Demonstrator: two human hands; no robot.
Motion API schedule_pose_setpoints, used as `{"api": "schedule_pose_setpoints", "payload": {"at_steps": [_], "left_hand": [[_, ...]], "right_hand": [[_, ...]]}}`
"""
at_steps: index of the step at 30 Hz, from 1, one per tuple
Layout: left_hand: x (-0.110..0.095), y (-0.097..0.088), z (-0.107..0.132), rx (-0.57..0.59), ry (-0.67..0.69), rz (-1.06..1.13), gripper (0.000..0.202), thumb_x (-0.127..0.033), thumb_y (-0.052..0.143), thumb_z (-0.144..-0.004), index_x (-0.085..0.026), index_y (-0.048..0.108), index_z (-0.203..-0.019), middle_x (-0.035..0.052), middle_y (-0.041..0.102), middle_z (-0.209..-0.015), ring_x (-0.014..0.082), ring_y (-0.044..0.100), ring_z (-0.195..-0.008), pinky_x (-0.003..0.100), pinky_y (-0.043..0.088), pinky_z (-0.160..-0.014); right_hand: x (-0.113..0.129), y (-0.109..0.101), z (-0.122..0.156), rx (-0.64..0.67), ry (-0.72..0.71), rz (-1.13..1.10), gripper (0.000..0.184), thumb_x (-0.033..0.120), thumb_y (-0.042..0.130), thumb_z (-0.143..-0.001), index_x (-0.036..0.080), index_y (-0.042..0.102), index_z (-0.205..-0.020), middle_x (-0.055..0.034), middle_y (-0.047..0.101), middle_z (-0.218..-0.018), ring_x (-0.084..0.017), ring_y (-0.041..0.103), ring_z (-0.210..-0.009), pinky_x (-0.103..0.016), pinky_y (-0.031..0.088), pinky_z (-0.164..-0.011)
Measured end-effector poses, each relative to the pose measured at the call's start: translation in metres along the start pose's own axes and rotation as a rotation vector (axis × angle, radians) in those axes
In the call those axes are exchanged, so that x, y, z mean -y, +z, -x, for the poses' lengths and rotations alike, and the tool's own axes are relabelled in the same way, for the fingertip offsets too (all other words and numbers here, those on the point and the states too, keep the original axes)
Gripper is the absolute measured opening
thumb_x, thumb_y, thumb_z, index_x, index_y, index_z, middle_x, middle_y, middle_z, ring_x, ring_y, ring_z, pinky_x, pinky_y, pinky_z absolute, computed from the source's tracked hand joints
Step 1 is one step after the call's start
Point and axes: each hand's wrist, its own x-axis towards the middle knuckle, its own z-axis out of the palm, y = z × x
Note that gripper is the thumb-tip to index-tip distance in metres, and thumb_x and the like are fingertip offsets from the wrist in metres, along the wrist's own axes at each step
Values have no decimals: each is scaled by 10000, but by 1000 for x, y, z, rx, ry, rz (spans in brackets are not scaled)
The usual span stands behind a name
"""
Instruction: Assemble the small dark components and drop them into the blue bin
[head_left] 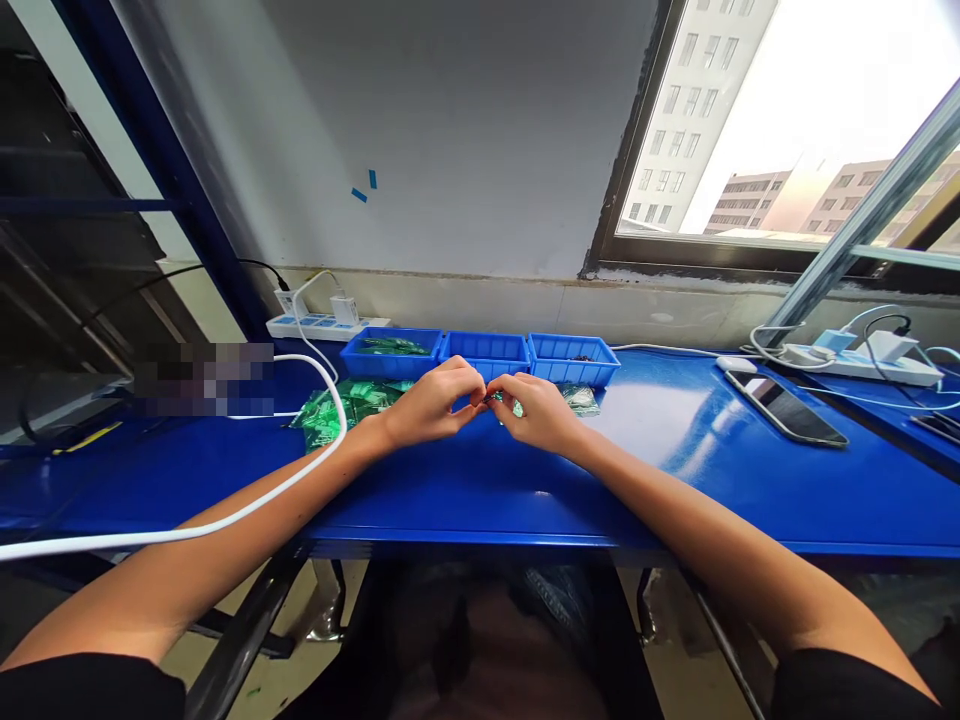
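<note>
My left hand and my right hand meet over the blue table, with thumbs and fingertips pinched together. Between the fingertips is a small dark piece, too small to name; both hands seem to grip it. Behind them stand three blue bins: the left bin holds thin green pieces, the middle bin is partly hidden by my hands, and the right bin has a few small dark bits inside. Left of my left hand lies a pile of green pieces in clear wrapping. A clear bag lies behind my right hand.
A white cable loops across the view above my left forearm. Power strips stand at the back left and right. A phone lies on the blue table at right. A window opens above.
</note>
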Motion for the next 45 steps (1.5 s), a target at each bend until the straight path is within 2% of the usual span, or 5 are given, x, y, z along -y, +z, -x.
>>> {"api": "schedule_pose_setpoints", "payload": {"at_steps": [5, 10, 22, 36, 45], "left_hand": [[-1, 3, 1, -24, -28, 45, 122, -196, 515, -803, -190, 475, -688, 13, 584, -711, 149, 509, -757, 268, 455, -696], [-2, 7, 1, -69, 1, 69, 129, -201, 519, -807, -188, 472, -687, 9, 584, -703, 143, 505, -743, 261, 448, -686], [0, 9, 2, -74, -73, 48, 64, -214, 524, -804, -187, 514, -746, 7, 587, -734, 144, 516, -751, 259, 442, -667], [-4, 8, 1, 71, -143, 64, 68, -208, 490, -741, -194, 452, -686, -6, 516, -673, 142, 479, -690, 230, 406, -559], [-7, 7, 0, 31, -34, 31, 187, -183, 469, -741, -200, 360, -590, -12, 486, -592, 142, 444, -658, 276, 400, -656]], "right_hand": [[-1, -1, 0, 2, -61, 18, 126, 138, 523, -805, 178, 631, -855, -9, 637, -706, -126, 551, -683, -232, 396, -661], [-2, 0, 0, 9, -80, 9, 140, 122, 514, -801, 169, 636, -852, -21, 647, -726, -133, 559, -696, -239, 409, -669], [-1, -2, -1, 21, -21, 39, 113, 149, 528, -807, 179, 632, -841, -19, 642, -716, -138, 565, -693, -240, 400, -658], [4, -1, -1, 132, 4, 117, 110, 142, 536, -781, 171, 638, -806, -28, 641, -694, -152, 582, -718, -248, 402, -665], [3, -2, 0, 116, -38, 81, 149, 116, 524, -771, 170, 649, -832, -28, 650, -701, -155, 589, -726, -255, 419, -686]]}}
